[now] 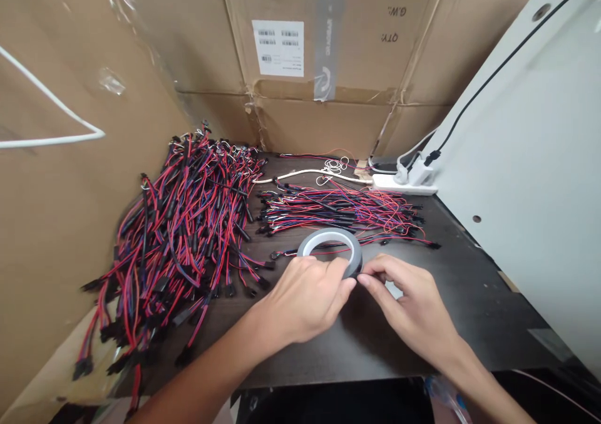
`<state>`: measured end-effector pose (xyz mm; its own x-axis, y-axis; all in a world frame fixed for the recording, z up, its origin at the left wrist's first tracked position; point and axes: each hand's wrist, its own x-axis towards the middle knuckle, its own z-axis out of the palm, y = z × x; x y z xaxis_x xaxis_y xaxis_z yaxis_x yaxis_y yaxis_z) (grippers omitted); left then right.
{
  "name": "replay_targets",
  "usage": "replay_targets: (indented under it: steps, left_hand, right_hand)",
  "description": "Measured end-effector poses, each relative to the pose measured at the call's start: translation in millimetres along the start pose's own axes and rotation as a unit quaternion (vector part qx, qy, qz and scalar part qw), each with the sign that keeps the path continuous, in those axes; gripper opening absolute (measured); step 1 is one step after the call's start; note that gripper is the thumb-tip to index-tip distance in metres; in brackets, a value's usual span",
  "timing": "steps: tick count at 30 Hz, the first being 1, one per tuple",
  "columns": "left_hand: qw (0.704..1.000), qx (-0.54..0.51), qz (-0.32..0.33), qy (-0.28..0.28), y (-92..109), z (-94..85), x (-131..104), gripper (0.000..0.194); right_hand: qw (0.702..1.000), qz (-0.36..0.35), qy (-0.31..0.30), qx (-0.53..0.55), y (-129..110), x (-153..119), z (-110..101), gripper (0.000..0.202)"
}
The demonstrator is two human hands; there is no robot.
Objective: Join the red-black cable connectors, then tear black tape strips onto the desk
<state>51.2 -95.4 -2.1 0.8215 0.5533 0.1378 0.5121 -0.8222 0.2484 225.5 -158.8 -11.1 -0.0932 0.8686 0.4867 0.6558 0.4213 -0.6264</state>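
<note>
My left hand (312, 295) is closed round the near side of a roll of dark tape (355, 242) with a pale inner core. At the roll's right edge, the thumb and forefinger of my right hand (406, 295) are pinched together, touching the tape where its end seems to be. Whether a strip is lifted there is too small to tell. Just beyond the roll lies a flat bundle of red, blue and black wire harnesses (338, 208). A single red wire harness (399, 239) with black connectors runs partly behind the roll.
A large heap of wire harnesses (188, 223) covers the dark table's (310, 371) left side. A white power strip (404, 185) with plugs stands at the back right. Cardboard (310, 123) walls the back and left; a white panel (530, 142) rises on the right.
</note>
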Motion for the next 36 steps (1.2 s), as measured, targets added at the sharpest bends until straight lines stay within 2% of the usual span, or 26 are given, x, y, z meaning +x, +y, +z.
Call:
replay_targets:
  steps: [8, 18, 24, 30, 36]
  left_hand:
    - [0.993, -0.101, -0.033, 0.049, -0.3, -1.6, 1.2, 0.028]
    - [0.981, -0.164, -0.034, 0.101, 1.7, 0.5, 1.2, 0.033]
    - [0.983, -0.137, -0.040, 0.113, 1.1, 8.3, 2.1, 0.033]
    - [0.992, 0.015, 0.025, 0.126, 0.1, 13.4, 3.8, 0.029]
    - [0.983, 0.028, 0.058, 0.172, -5.5, 25.7, 5.5, 0.029]
  right_hand:
    - [0.995, -0.094, 0.013, -0.010, -0.4, -0.4, 0.4, 0.015]
    - [0.994, -0.106, 0.013, -0.018, -4.7, 0.1, -0.1, 0.018]
    - [0.996, -0.093, 0.002, -0.014, -1.0, -2.5, 2.4, 0.017]
    - [0.998, -0.057, 0.002, 0.006, 2.2, -7.0, 1.7, 0.016]
    - [0.999, -0.026, 0.002, 0.036, 4.9, -8.3, 3.7, 0.014]
